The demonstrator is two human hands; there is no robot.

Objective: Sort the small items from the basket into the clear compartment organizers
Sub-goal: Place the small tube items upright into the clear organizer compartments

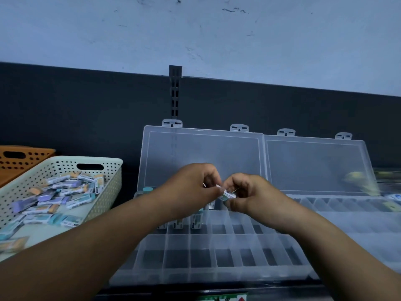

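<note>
A cream perforated basket (108,185) at the left holds several small packets (63,198) with teal, purple and orange ends. Two clear compartment organizers stand side by side with lids raised: the near one (217,257) in front of me, the second one (358,213) to the right. My left hand (191,187) and my right hand (249,192) meet above the near organizer's back rows, both pinching one small teal-ended packet (226,194). A few packets (196,220) stand upright in its back-left compartments.
An orange perforated basket (23,157) sits behind the cream one. A dark back panel with a slotted upright (175,92) rises behind the organizers. Blurred items (390,197) lie at the far right by the second organizer. The shelf's front edge runs along the bottom.
</note>
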